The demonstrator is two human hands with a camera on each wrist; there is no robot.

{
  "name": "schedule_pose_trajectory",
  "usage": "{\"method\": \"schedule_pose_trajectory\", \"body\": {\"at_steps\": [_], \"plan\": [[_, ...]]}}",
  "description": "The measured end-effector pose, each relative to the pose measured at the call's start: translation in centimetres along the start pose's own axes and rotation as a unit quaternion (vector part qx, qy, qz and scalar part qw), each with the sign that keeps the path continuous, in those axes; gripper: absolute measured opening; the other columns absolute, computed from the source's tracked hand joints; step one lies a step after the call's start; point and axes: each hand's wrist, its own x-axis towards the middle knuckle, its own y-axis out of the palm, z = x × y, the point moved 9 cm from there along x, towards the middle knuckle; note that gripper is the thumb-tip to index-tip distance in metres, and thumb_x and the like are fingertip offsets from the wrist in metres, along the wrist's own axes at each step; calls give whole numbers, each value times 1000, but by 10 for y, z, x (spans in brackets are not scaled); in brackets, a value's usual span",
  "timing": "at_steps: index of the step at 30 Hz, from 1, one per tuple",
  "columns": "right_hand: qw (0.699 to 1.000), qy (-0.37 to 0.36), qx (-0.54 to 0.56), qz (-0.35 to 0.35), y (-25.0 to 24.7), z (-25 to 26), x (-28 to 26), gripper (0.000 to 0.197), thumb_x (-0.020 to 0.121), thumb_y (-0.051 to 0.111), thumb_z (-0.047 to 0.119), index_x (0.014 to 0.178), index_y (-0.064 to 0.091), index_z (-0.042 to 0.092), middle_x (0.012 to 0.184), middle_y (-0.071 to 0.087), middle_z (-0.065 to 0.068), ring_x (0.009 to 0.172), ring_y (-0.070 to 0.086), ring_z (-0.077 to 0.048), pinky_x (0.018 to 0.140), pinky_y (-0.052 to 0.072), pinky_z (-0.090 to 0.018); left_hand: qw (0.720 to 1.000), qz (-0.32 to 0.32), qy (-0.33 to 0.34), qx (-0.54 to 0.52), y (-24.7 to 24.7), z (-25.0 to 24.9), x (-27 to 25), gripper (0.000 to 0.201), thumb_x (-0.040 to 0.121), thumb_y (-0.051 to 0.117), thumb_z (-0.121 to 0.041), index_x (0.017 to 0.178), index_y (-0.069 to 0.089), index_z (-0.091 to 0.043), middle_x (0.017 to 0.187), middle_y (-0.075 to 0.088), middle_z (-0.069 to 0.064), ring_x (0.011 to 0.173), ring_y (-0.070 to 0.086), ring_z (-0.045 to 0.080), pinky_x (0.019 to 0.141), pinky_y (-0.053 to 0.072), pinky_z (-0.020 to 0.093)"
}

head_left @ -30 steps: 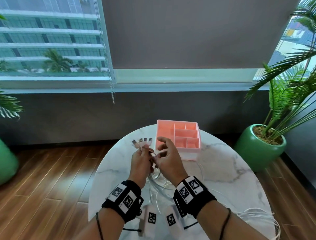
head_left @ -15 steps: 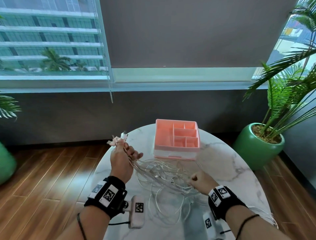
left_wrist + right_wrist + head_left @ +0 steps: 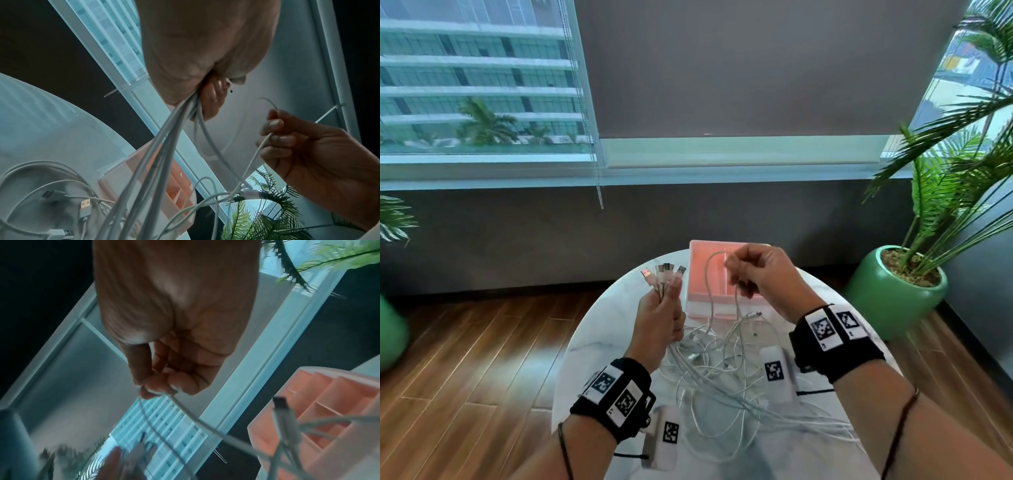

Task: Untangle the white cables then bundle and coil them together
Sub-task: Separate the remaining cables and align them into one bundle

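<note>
Compared with half a second earlier, the right hand (image 3: 760, 277) has risen from low over the tabletop (image 3: 599, 342) to in front of the pink organizer (image 3: 702, 301), its fingers pinching a single loop of the white cables (image 3: 709, 370). The left hand (image 3: 661, 318) grips the gathered plug ends upright, as before, so one strand is probably being separated (the remainder lies tangled on the tabletop). No brand or readable writing is visible; the wrist bands (image 3: 616, 394) carry only black-and-white square markers.

white cables (image 3: 717, 373) smooth, glossy plastic; plugs (image 3: 666, 269) metal; table (image 3: 616, 308) polished marble; pink organiser (image 3: 709, 301) matt plastic.
</note>
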Motion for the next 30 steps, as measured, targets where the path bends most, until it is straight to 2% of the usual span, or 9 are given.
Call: {"method": "schedule_pose_trajectory", "body": {"at_steps": [6,9,14,17,19,22,25,27,30], "plan": [[997,10,-47,53,28,-18,-2,2,88,69,-2,89,70,0,65,68,-13,47,53,-21,46,46,-27,995,82,19,56,25,-9,-7,26,86,77,-33,73,60,-19,54,32,-2,45,23,13,43,23,21],[992,24,-78,100,42,-28,-7,4,88,69,-2,88,67,-5,70,70,-16,51,58,-21,49,50,-27,995,61,19,80,28,-10,-8,23,89,73,-22,73,60,-11,50,44,-5,40,30,10,40,25,21],[986,44,-102,125,47,-51,-15,3,88,69,1,86,69,-2,78,73,-19,58,64,-21,54,52,-28,992,30,53,114,28,-16,-8,15,87,72,-1,73,66,-4,48,56,-3,35,43,6,38,34,15],[975,87,-164,124,38,-84,-18,6,86,71,4,84,70,-1,76,74,-14,59,65,-18,59,54,-34,991,-23,43,122,13,-10,-3,23,87,75,-6,67,64,-13,46,48,-9,38,38,7,40,33,21],[965,99,-209,125,28,-110,-26,5,83,71,5,80,69,1,72,72,-12,60,66,-15,65,58,-37,995,-41,30,83,4,-9,3,26,87,75,-10,66,61,-15,50,40,-4,41,29,11,41,27,22],[949,119,-277,93,7,-144,-38,9,82,74,11,75,68,12,70,69,-4,60,63,-8,69,58,-37,997,-56,38,40,-8,-17,9,30,91,72,-11,63,63,-21,55,34,1,44,26,13,42,25,23],[934,123,-332,38,-8,-162,-41,20,81,76,17,70,61,23,74,68,2,69,63,-11,75,56,-36,996,-63,44,34,-13,-18,9,37,91,71,-10,58,64,-24,56,34,1,44,26,13,41,25,23],[924,115,-364,28,-11,-166,-40,22,83,75,16,70,59,25,76,67,5,74,64,-11,76,54,-33,997,-60,39,36,-12,-13,6,34,92,70,-10,61,61,-22,55,34,0,43,26,12,41,25,22],[907,125,-402,33,-17,-168,-42,28,85,72,10,70,58,29,78,64,8,76,63,-9,66,44,-15,997,-59,33,39,-12,-7,3,26,92,70,-10,70,55,-12,54,34,-1,43,25,12,41,25,22]]}}
